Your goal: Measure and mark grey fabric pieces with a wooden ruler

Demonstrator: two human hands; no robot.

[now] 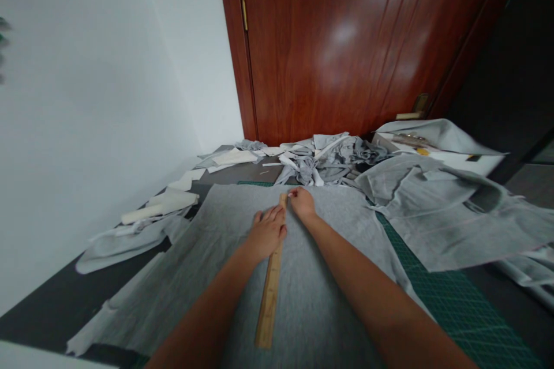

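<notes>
A wooden ruler (270,294) lies lengthwise on a spread sheet of grey fabric (329,300). With its fingers and thumb laid across the ruler's upper part, my left hand (265,234) holds it against the cloth. My right hand (302,203) is closed in a pinch just right of the ruler's far end. A small pale piece (289,195) shows at its fingertips, too small to name for certain. The fabric's far edge runs a little beyond both hands.
A green cutting mat (467,305) shows under the cloth at right. Grey scraps (303,168) are heaped by the brown door (320,57). More grey fabric (450,213) drapes near a white box (471,162). Pale offcuts (173,200) lie along the white wall at left.
</notes>
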